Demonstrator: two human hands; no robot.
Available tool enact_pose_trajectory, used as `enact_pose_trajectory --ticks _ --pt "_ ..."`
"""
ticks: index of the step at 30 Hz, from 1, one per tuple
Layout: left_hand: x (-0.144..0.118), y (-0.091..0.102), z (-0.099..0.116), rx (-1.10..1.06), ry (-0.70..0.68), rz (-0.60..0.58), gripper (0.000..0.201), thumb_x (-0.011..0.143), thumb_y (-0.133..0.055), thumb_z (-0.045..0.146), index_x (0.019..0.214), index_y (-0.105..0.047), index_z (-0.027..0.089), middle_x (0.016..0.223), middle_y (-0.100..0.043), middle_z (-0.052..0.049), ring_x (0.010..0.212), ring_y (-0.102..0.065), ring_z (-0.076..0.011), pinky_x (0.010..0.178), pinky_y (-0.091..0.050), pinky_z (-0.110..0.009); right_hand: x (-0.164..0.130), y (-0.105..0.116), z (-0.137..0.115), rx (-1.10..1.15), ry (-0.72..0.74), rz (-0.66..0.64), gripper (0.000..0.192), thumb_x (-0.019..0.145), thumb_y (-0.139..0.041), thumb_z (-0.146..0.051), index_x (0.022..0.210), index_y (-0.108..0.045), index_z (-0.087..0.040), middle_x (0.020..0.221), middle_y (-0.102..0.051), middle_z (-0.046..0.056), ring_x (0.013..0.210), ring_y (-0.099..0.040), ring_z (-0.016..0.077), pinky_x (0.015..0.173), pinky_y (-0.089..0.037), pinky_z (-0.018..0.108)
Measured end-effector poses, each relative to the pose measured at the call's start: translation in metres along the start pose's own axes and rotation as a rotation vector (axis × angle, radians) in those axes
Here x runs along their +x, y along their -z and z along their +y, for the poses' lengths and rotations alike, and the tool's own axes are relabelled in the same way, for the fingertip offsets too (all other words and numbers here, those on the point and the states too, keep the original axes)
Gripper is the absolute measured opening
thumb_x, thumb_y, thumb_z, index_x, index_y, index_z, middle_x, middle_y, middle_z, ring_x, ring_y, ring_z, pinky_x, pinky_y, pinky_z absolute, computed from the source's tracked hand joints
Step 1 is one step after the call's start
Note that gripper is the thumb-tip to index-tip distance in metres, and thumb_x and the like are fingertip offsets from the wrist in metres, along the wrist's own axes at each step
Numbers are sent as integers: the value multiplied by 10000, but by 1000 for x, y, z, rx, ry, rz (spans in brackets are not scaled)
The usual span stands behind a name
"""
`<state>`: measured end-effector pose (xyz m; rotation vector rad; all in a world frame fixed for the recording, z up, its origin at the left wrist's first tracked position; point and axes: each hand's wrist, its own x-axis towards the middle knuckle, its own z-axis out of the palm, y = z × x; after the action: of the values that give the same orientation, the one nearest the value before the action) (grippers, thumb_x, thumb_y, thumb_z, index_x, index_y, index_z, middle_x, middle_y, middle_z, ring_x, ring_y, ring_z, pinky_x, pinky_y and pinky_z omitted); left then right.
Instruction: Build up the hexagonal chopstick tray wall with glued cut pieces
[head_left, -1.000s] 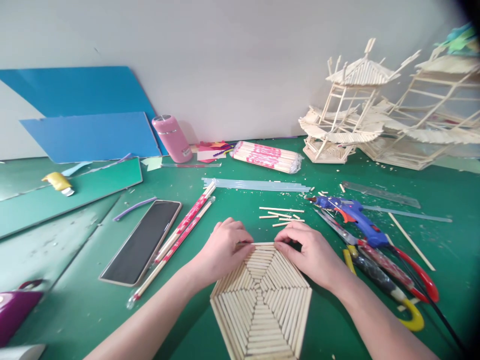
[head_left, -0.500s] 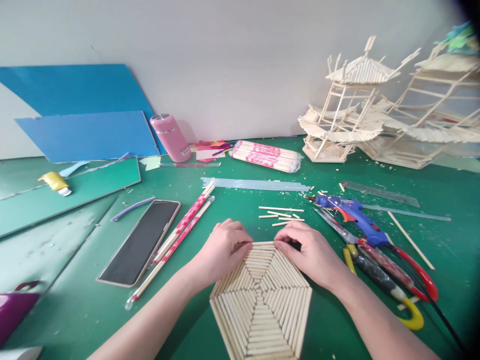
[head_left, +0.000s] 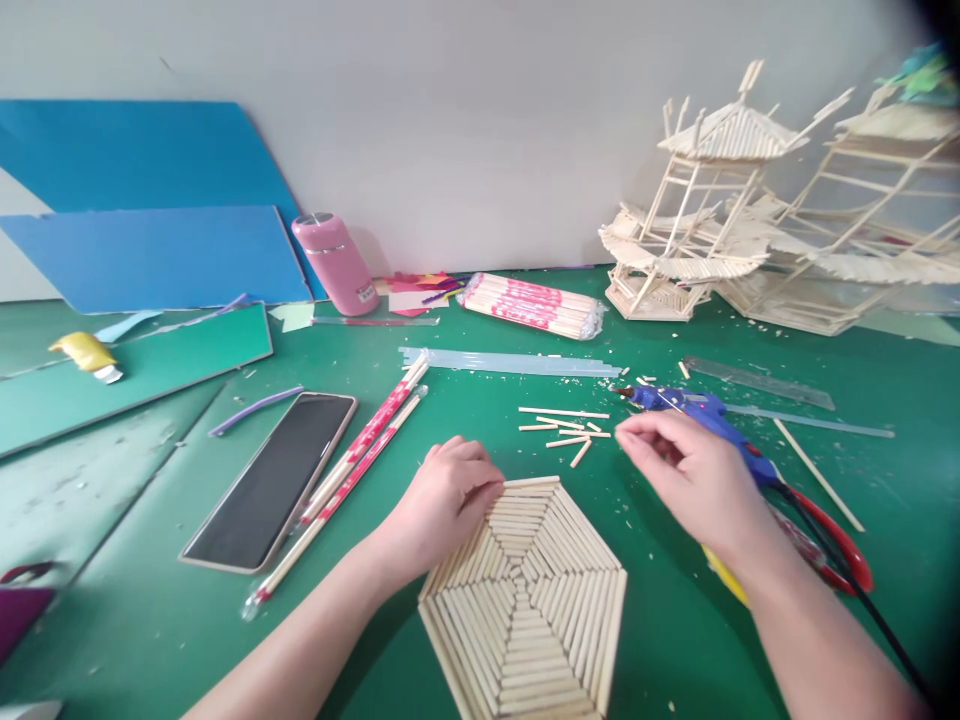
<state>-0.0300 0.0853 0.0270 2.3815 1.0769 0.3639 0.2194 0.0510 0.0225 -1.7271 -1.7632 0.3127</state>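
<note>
Green tabletop [head_left: 480,410] lies under the stick panel [head_left: 555,640], which rests flat between the person's forearms. The left hand [head_left: 457,505] pinches the panel's upper-left rim, thumb and fingers closed on it; the right hand [head_left: 686,465] is off the panel, beside the glue gun [head_left: 705,404], fingers curled, tips nearly meeting, any hold impossible to tell. The panel looks light and stiff, probably fragile along its seams; opposite outer edges seem the safest grip.
</note>
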Motion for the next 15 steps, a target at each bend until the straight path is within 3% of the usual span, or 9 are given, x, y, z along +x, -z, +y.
enact_pose_trajectory --ticks 7,11,15 --pt "-2 -1 0 -22 -7 16 214 857 -437 155 747 -621 155 776 -571 -40 757 -480 -168 707 -373 -317 -7 41 53 -421 -170 138 256 710 -548 -376 910 -565 -217 890 -589 64 773 -549 227 657 -426 328" --pt "-2 -1 1 -32 -1 25 217 850 -445 153 745 -635 156 767 -569 -42 753 -476 -171 697 -376 -315 -9 44 69 -545 -238 80 314 694 -511 -376 958 -537 -207 905 -589 77 767 -572 228 688 -434 328" --pt "-3 -2 -1 -45 3 39 207 843 -447 147 782 -645 160 763 -573 -41 749 -477 -170 697 -381 -312 -2 41 73 -590 -318 14 334 675 -521 -400 966 -525 -237 896 -644 41 666 -606 195 565 -443 281"
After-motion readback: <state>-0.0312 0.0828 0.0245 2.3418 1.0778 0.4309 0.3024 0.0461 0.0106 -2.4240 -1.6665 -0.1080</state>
